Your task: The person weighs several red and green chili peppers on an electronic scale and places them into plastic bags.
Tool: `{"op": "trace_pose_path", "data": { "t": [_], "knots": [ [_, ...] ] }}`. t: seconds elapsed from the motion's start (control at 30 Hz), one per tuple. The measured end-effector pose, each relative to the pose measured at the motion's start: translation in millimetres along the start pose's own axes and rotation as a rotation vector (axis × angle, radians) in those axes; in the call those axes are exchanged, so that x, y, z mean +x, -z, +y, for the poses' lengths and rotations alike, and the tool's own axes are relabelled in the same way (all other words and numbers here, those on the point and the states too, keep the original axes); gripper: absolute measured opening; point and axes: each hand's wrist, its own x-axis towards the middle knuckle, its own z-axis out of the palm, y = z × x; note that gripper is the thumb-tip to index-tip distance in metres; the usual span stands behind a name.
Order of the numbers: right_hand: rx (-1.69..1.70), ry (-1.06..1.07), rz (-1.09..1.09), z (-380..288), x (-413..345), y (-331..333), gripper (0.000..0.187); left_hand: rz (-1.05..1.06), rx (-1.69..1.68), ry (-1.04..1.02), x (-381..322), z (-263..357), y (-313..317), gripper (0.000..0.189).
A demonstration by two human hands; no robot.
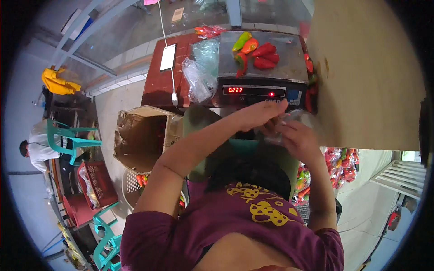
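Just in front of the scale's keypad, my left hand (262, 113) and my right hand (300, 137) are close together on a clear plastic bag (300, 117). My fingers hide much of the bag, so I cannot tell whether anything is in it. The digital scale (291, 64) has a metal platform and a lit red display (253, 90). On the platform lie several red peppers (266, 56), an orange pepper (250, 45), a green pepper (241, 41) and a red-and-green pepper (241, 64).
Left of the scale are clear plastic bags (203, 71) and a phone (168, 57) on a cable. An open cardboard box (139, 149) stands at my left. A tan board (366, 74) rises at the right, with bagged peppers (342, 166) below. A person (42, 145) bends at far left.
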Motion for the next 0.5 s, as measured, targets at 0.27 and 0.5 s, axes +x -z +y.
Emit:
{"op": "trace_pose_path", "data": {
  "t": [0.27,0.5],
  "knots": [
    [-0.030,-0.016,-0.072,-12,19,-8,0.026,0.432,0.283,-0.275,-22,-50,10,0.029],
    [-0.188,-0.068,-0.058,-23,31,-23,0.026,0.692,0.971,-0.384,-43,-62,19,0.022]
  ]
}}
